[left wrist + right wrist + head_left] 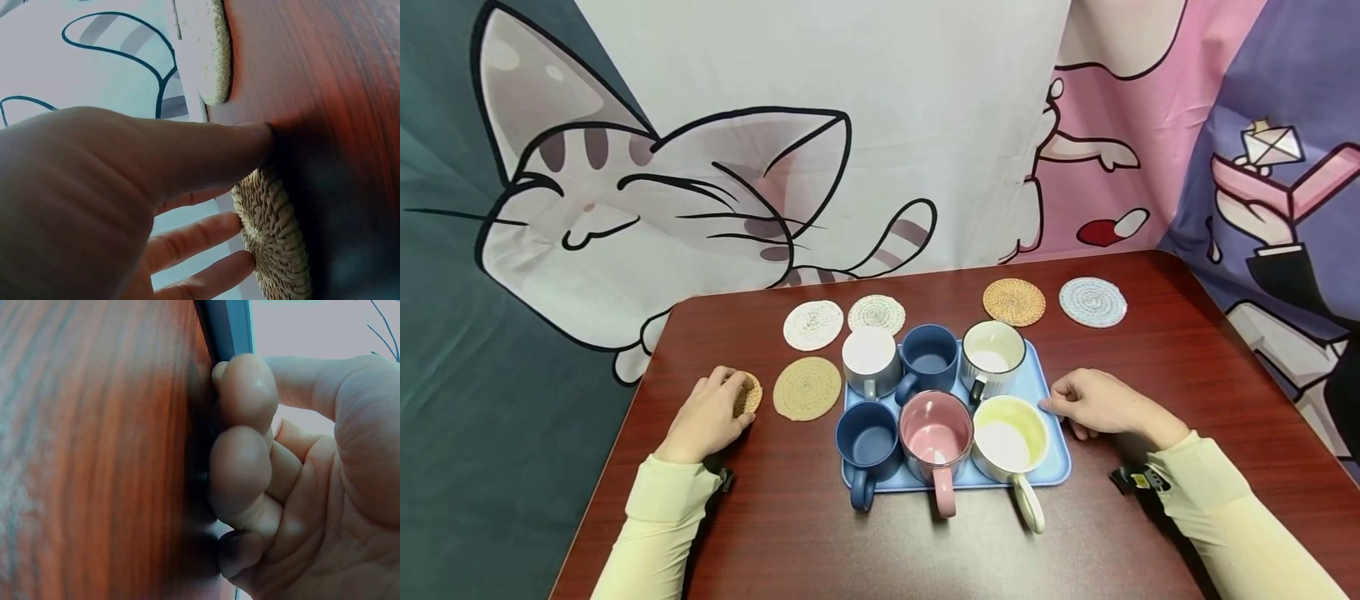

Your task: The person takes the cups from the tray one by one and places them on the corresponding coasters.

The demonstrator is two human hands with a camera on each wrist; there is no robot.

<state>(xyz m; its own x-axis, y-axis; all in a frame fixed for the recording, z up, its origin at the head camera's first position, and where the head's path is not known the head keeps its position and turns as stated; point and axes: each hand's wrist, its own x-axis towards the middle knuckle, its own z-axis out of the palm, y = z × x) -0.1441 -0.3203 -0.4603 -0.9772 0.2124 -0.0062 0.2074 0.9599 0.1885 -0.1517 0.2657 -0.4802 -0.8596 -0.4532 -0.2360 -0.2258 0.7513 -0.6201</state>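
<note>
Left hand (711,417) fingers curl round a woven coaster (748,393), apparently lifting it off the surface; right hand (1101,404) (curled, holding nothing) rests beside the tray (1054,467); next, likely seating it flat

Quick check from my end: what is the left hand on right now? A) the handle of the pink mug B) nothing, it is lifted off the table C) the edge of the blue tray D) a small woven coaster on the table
D: the left hand rests over a small woven coaster on the table, left of the tray; the left wrist view shows its fingers against the coaster's edge.
</note>
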